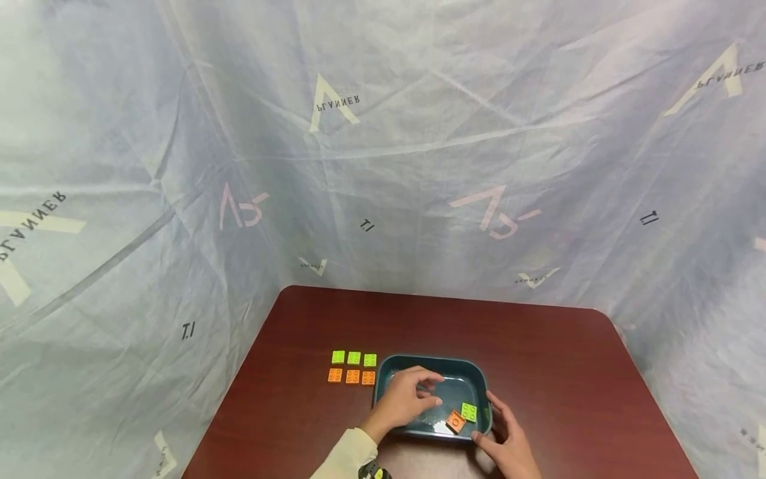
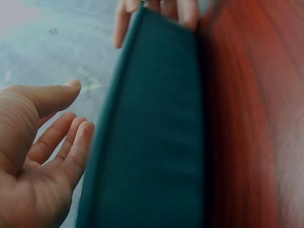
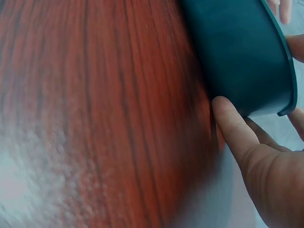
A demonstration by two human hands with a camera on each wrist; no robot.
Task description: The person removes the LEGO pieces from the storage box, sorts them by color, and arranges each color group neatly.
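Observation:
A dark teal tray (image 1: pixel 429 358) rests on the table, holding a lime green toy brick (image 1: pixel 469 412) and an orange toy brick (image 1: pixel 455 422) in its near right corner. Above the tray's left part hovers my left hand (image 1: pixel 409 397), its thumb and fingers apart with nothing between them. My right hand (image 1: pixel 509 439) holds the tray by that same corner, thumb on the near side and fingers along the right end. In the right wrist view the thumb (image 3: pixel 232 123) lies low against the tray wall (image 3: pixel 237 52). The left wrist view has the tray's long outer side (image 2: pixel 156 123) beside my left hand (image 2: pixel 47 161).
Left of the tray, three lime green bricks (image 1: pixel 354 358) form a row behind three orange bricks (image 1: pixel 352 376). All stand on the dark red wooden table (image 1: pixel 287 426). A grey printed cloth (image 1: pixel 407 219) hangs behind the table and at both sides.

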